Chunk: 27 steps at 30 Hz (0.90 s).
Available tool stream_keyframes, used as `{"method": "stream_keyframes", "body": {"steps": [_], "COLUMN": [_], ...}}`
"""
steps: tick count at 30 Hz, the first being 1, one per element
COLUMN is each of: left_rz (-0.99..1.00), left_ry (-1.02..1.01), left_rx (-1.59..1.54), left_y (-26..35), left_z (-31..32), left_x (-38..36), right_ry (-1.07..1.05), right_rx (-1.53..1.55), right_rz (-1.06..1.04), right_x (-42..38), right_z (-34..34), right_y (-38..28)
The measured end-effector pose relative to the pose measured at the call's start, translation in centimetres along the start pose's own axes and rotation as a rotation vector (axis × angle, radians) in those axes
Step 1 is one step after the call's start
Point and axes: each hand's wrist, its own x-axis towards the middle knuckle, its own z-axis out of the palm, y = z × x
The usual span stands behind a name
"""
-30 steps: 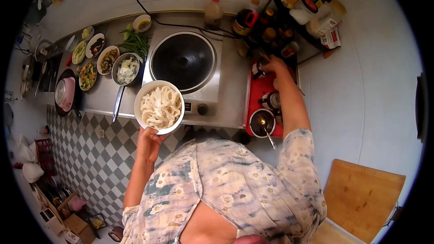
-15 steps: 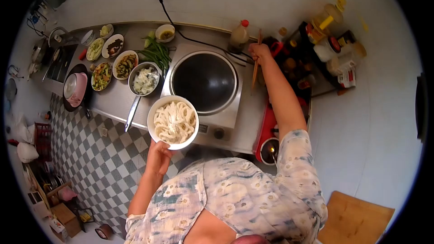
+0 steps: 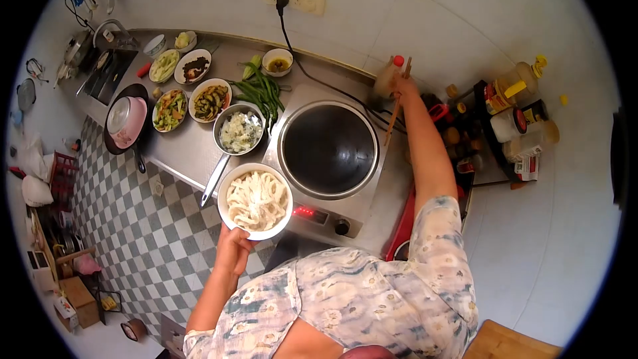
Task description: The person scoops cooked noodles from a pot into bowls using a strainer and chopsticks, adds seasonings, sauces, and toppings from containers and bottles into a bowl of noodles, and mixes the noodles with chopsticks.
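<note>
My left hand [image 3: 236,246] holds a white bowl of thick white noodles [image 3: 258,201] by its near rim, just left of the cooker's lit red display. My right hand [image 3: 405,86] is closed around wooden chopsticks [image 3: 393,121] at the back of the counter, against a bottle with a red cap [image 3: 387,78]. Whether the fingers also grip the bottle is hard to tell. Between the hands lies the round black cooking surface [image 3: 328,150] with a steel rim.
A steel saucepan [image 3: 240,131], green peppers [image 3: 260,96] and several plates of chopped food stand left of the cooker. A black cord [image 3: 299,60] runs behind it to a wall socket [image 3: 309,4]. Seasoning bottles [image 3: 508,123] crowd a rack at the right.
The view has shifted, so the counter appears lower and farther right. My right hand, with the chopsticks, is now at the red-capped bottle. The cooker's red display now shows lit.
</note>
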Motion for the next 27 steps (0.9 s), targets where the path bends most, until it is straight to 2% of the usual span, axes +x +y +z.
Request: {"method": "stream_keyframes", "body": {"steps": [1, 4, 7, 11, 13, 16, 19, 22, 23, 24, 27], "left_rz": [-0.004, 0.003, 0.006, 0.036, -0.007, -0.034, -0.046, -0.096, -0.116, -0.137, -0.177], "left_ry": [0.008, -0.034, -0.06, -0.122, -0.155, -0.221, -0.285, -0.324, -0.333, -0.343, -0.384], "left_rx": [0.005, 0.027, 0.056, 0.085, 0.134, 0.105, 0.129, 0.154, 0.158, 0.163, 0.183], "left_y": [0.0, 0.2, 0.3, -0.4, -0.6, -1.7, -2.3, -3.1, -3.3, -3.5, -4.5], "left_z": [-0.1, -0.2, 0.7, 2.9, 3.9, 5.1, 6.7, 7.5, 7.9, 8.1, 8.2], "left_x": [0.1, 0.5, 0.6, 0.5, 0.1, 0.1, -0.8, -1.6, -2.1, -2.3, -2.9], "right_ry": [-0.015, 0.081, -0.095, -0.171, -0.248, -0.403, -0.432, -0.553, -0.545, -0.534, -0.545], "right_rx": [-0.072, -0.261, -0.331, -0.234, -0.229, -0.264, -0.372, -0.437, -0.526, -0.645, -0.867], "right_rz": [-0.057, -0.446, -0.543, -0.539, -0.49, -0.537, -0.764, -0.699, -0.637, -0.69, -0.645], "right_x": [-0.7, -5.2, -10.2, -19.4, -23.3, -28.7, -33.1, -38.4, -39.7, -40.7, -44.1], "right_z": [-0.5, -1.6, -5.0, -7.7, -9.0, -10.1, -10.1, -9.7, -9.8, -9.9, -9.4], "right_y": [-0.7, -4.2, -7.6, -11.0, -11.2, -11.0, -9.3, -8.8, -8.7, -8.4, -8.1]}}
